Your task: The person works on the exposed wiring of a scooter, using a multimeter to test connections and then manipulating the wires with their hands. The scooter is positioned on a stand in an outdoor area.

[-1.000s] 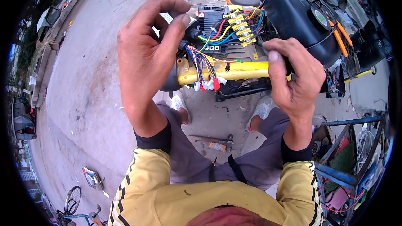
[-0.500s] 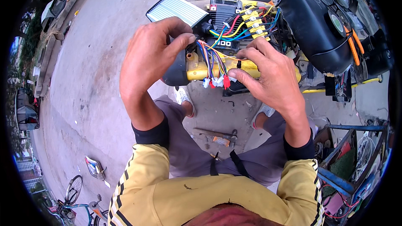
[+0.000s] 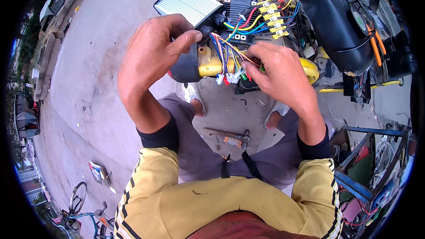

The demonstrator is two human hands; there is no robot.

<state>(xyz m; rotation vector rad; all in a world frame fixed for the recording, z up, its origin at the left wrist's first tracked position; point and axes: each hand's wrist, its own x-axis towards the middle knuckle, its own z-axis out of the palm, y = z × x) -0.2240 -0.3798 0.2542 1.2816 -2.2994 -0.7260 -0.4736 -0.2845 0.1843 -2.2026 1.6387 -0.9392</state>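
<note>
My left hand [image 3: 159,57] is curled, thumb and fingers closed on the dark end of a wire harness [image 3: 205,33] at the edge of a silver finned controller [image 3: 186,4]. Coloured wires fan down from it to white, red and green plugs [image 3: 230,78] over a yellow tube [image 3: 208,66]. My right hand [image 3: 276,75] pinches some of these thin wires near the plugs. Behind sit a black finned controller [image 3: 239,6] and yellow terminal blocks [image 3: 272,20] with thick coloured cables.
A black tank-like part [image 3: 332,22] with orange-handled pliers [image 3: 378,46] is at upper right. A hammer [image 3: 230,135] lies on the concrete between my feet. A blue metal frame with clutter [image 3: 363,181] stands at lower right, a bicycle [image 3: 82,203] at lower left, a kerb [image 3: 57,22] at upper left.
The silver controller has come into view from behind my left hand, which sits lower than a second ago. My right hand has moved left from the tube's right part onto the thin wires.
</note>
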